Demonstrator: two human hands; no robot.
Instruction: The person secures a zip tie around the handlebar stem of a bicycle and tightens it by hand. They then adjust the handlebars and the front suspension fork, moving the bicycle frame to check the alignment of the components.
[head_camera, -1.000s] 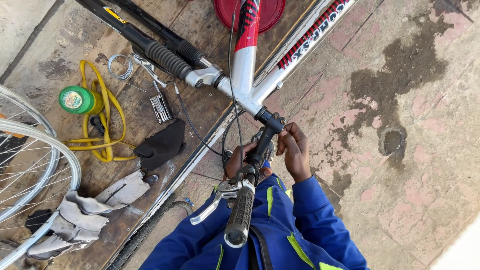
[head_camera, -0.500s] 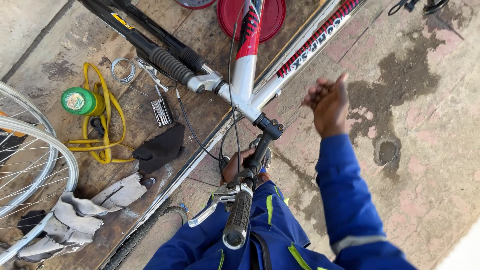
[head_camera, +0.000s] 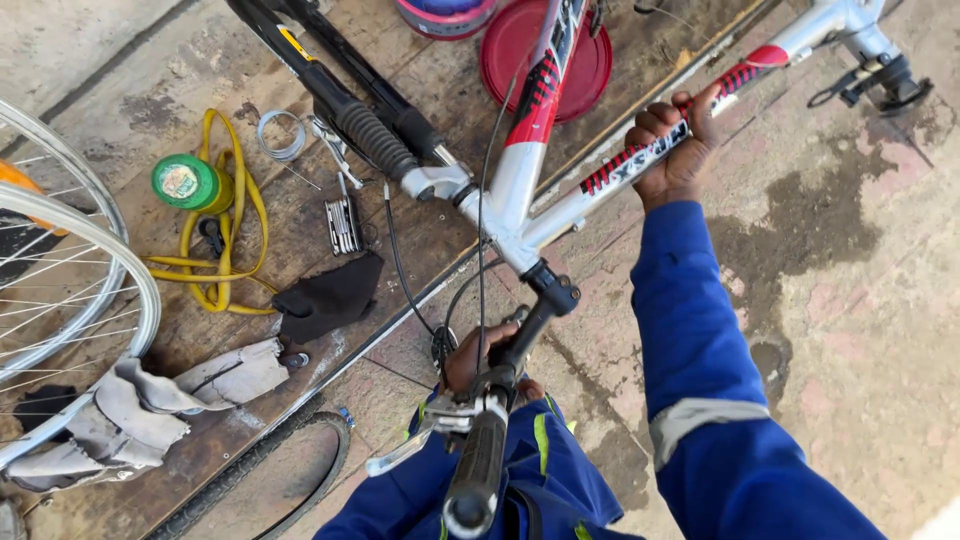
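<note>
Right hand (head_camera: 675, 150) clamps the bicycle frame (head_camera: 520, 190) at upper centre; left hand (head_camera: 480, 355) grips the handlebar (head_camera: 485, 450) below. A loosened grip could tip the bicycle onto the tools (head_camera: 343, 222).

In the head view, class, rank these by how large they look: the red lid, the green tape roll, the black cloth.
1. Red lid, though partly hidden behind the bike frame.
2. Black cloth.
3. Green tape roll.

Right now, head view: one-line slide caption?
Right hand grips the bicycle's top tube; left hand holds the handlebar beside tools on wooden boards.
</note>
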